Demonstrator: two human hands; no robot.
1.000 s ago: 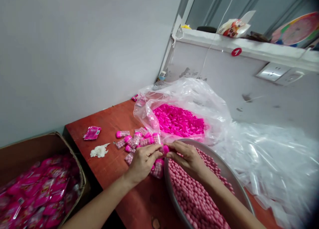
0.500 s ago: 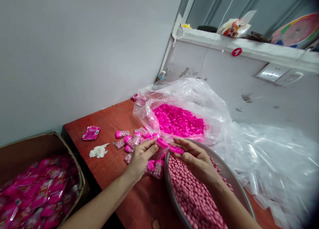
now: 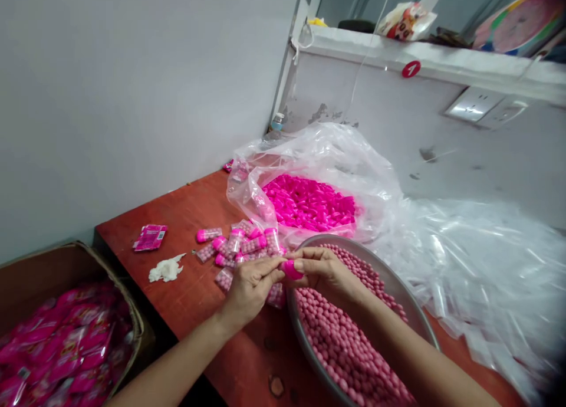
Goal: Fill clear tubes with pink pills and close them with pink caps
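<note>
A bright pink flip cap point(image 3: 292, 270) is pinched between my two hands, at the left edge of the bowl. My left hand point(image 3: 245, 289) is closed around the small candy bottle below the cap, whose body is mostly hidden by fingers. The thumb and fingers of my right hand point(image 3: 325, 271) press on the same cap from the other side. Pink round candies point(image 3: 349, 342) fill the metal bowl point(image 3: 415, 304) beneath my right forearm. Just beyond my left hand lie several clear candy bottles point(image 3: 234, 242) with pink caps, in a loose pile.
Behind the bowl, a clear plastic bag point(image 3: 349, 153) lies open around many loose pink caps point(image 3: 309, 203). Clear empty bottles point(image 3: 477, 265) are heaped at right. A cardboard box point(image 3: 137, 318) of pink packets stands lower left. A pink packet point(image 3: 150, 238) and white tissue point(image 3: 167, 269) lie on the red table point(image 3: 177, 212).
The cap's lid stood open between my hands; now it appears folded down under my fingers. My right hand has moved left against my left hand. The view has shifted slightly.
</note>
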